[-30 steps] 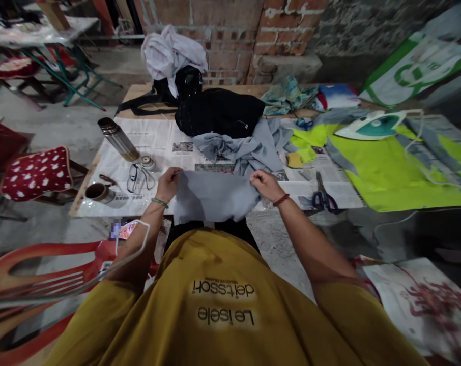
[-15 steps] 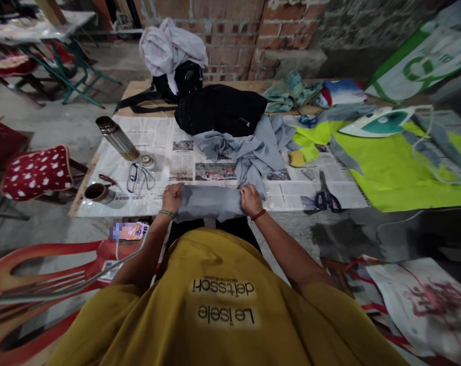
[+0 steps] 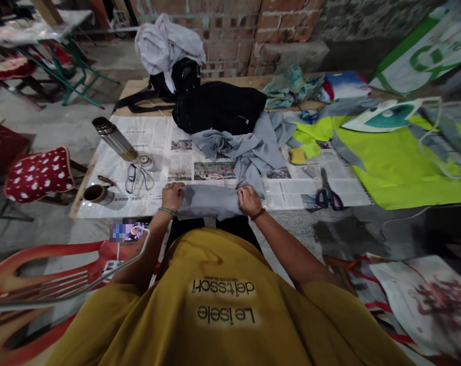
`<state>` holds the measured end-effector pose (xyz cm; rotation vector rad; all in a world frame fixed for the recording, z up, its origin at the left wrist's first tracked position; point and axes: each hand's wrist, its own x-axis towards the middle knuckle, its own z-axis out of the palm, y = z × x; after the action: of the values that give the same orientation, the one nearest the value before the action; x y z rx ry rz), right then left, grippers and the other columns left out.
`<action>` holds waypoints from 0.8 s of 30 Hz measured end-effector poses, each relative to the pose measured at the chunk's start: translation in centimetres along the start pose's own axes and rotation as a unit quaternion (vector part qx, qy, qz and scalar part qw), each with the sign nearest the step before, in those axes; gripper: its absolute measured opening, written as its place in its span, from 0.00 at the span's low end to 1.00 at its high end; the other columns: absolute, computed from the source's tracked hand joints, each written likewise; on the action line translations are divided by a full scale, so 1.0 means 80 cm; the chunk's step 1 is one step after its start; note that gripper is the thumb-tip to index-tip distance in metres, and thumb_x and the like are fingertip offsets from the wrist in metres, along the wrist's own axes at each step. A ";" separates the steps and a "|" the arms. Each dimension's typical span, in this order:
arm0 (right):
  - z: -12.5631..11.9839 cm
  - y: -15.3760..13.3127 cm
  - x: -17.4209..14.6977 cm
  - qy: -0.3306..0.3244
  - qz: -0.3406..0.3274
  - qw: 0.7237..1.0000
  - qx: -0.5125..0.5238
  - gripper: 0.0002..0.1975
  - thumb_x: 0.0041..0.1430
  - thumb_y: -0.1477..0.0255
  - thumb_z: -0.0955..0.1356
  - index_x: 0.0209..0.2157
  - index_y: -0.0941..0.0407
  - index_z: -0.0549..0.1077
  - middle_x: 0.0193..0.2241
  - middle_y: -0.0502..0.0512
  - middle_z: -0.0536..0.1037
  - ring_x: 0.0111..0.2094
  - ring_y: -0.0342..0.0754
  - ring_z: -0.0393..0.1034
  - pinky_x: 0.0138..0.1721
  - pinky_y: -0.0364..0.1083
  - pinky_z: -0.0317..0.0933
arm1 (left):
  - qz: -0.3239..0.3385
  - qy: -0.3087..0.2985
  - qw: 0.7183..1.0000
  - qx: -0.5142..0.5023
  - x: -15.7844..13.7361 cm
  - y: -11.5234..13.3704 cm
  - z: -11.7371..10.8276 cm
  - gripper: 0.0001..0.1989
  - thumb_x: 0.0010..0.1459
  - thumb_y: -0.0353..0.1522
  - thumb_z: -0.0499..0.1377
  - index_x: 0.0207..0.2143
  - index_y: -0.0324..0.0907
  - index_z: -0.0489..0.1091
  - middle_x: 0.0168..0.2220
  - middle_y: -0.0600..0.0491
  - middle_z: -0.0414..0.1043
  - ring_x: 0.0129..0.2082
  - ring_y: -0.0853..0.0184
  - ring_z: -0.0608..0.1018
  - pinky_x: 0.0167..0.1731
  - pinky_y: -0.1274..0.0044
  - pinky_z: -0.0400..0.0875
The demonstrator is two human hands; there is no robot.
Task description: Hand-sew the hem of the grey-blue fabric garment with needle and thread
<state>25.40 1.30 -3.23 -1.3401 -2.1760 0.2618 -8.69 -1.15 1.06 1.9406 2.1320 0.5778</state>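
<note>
A strip of grey fabric point(image 3: 210, 201) is stretched between my hands at the table's front edge, its lower part hanging toward my lap. My left hand point(image 3: 173, 197), with a green bracelet at the wrist, pinches its left end. At the right end, my right hand point(image 3: 250, 201), with a red bracelet, grips it with curled fingers. Just beyond lies crumpled grey cloth point(image 3: 259, 152); whether it joins the held piece I cannot tell. Dark-handled scissors point(image 3: 327, 193) rest to the right of my right hand.
Newspaper point(image 3: 169, 127) covers the table. On the left are a steel thermos point(image 3: 114, 138), glasses point(image 3: 137, 179) and a brown mug point(image 3: 97, 194). A black bag point(image 3: 221, 108) lies behind. An iron point(image 3: 385, 116) rests on yellow-green fabric point(image 3: 391, 162) at right. A phone point(image 3: 133, 230) is at lower left.
Both hands keep their hold on the grey fabric, which has barely moved. The view has shifted slightly, and the picture on the phone screen differs.
</note>
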 end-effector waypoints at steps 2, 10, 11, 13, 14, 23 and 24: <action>0.001 0.001 -0.001 0.011 -0.008 1.000 0.002 0.11 0.68 0.72 0.59 0.37 0.55 0.72 0.36 0.64 0.74 0.42 0.56 0.69 0.49 0.56 0.69 | -0.014 -0.013 1.000 0.013 0.001 0.004 -0.006 0.20 0.54 0.23 0.56 0.47 0.40 0.78 0.46 0.41 0.80 0.48 0.50 0.79 0.53 0.62 0.70; 0.006 0.007 -0.005 0.035 -0.034 0.999 -0.024 0.12 0.70 0.72 0.60 0.38 0.56 0.73 0.37 0.65 0.76 0.43 0.55 0.71 0.48 0.54 0.70 | 0.106 0.023 0.994 -0.019 0.005 0.061 0.002 0.26 0.51 0.21 0.58 0.53 0.41 0.75 0.58 0.39 0.71 0.59 0.47 0.72 0.58 0.55 0.68; 0.007 0.009 -0.005 0.041 -0.039 0.998 -0.027 0.12 0.70 0.72 0.59 0.38 0.56 0.73 0.37 0.64 0.76 0.42 0.55 0.71 0.48 0.54 0.70 | 0.162 0.005 0.986 -0.044 0.007 0.074 0.009 0.25 0.52 0.22 0.58 0.53 0.41 0.75 0.58 0.40 0.71 0.59 0.49 0.72 0.60 0.57 0.67; 0.009 0.012 -0.006 0.052 -0.049 0.997 -0.029 0.13 0.70 0.71 0.59 0.37 0.57 0.73 0.36 0.64 0.75 0.41 0.55 0.71 0.46 0.54 0.71 | 0.245 -0.026 0.966 -0.074 0.014 0.103 0.023 0.23 0.56 0.26 0.59 0.56 0.41 0.73 0.59 0.41 0.71 0.60 0.53 0.72 0.62 0.60 0.67; 0.009 0.014 -0.006 0.056 -0.054 0.997 -0.030 0.14 0.70 0.71 0.59 0.37 0.57 0.73 0.35 0.64 0.75 0.40 0.55 0.70 0.45 0.54 0.70 | 0.272 -0.042 0.958 -0.077 0.017 0.117 0.029 0.23 0.58 0.28 0.60 0.57 0.41 0.72 0.60 0.42 0.71 0.61 0.54 0.72 0.62 0.61 0.66; 0.011 0.018 -0.006 0.072 -0.068 0.995 -0.029 0.14 0.70 0.71 0.58 0.38 0.57 0.74 0.35 0.63 0.75 0.40 0.55 0.69 0.44 0.54 0.69 | 0.284 -0.201 0.937 0.038 0.033 0.187 0.041 0.21 0.62 0.37 0.62 0.57 0.43 0.73 0.56 0.45 0.77 0.58 0.54 0.76 0.65 0.60 0.61; 0.011 0.017 -0.006 0.077 -0.071 0.994 -0.033 0.14 0.71 0.71 0.58 0.38 0.57 0.74 0.34 0.63 0.75 0.39 0.54 0.69 0.44 0.53 0.69 | 0.285 -0.215 0.933 0.042 0.035 0.187 0.042 0.18 0.63 0.36 0.61 0.54 0.43 0.74 0.54 0.46 0.78 0.57 0.55 0.77 0.65 0.60 0.61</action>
<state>26.16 1.66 -4.71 -1.1908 -2.1522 0.0310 5.91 3.01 4.56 2.4635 1.3462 0.1138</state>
